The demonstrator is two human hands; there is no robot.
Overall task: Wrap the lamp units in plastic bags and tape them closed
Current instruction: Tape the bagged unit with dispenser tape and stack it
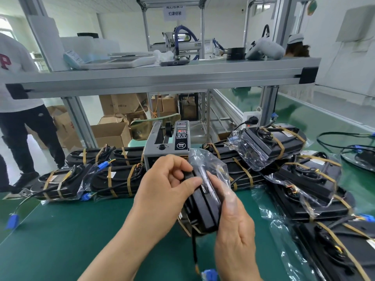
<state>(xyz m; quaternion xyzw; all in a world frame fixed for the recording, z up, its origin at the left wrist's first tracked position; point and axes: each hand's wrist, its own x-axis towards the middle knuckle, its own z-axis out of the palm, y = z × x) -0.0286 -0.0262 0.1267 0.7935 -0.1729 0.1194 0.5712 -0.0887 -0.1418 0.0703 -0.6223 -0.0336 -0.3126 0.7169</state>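
- Green tabletop [81, 230], wrapped lamps [284, 147] piled along its far edge.
- Tape dispenser [166, 147] sits just behind the hands.
- Lamp unit [205, 209] is held above the tabletop, plastic bag [207, 159] over its far end.
- Left hand [162, 189] pinches the unit's top; right hand [235, 224] clasps its side through the film.
- Risk: the dangling cable [194, 250] could snag and tear the bag.

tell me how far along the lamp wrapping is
Done: bagged, taped lamps piled either side of the tape dispenser. In hand: left hand and right hand grip one lamp, its bag open on top. Left: taping that end.
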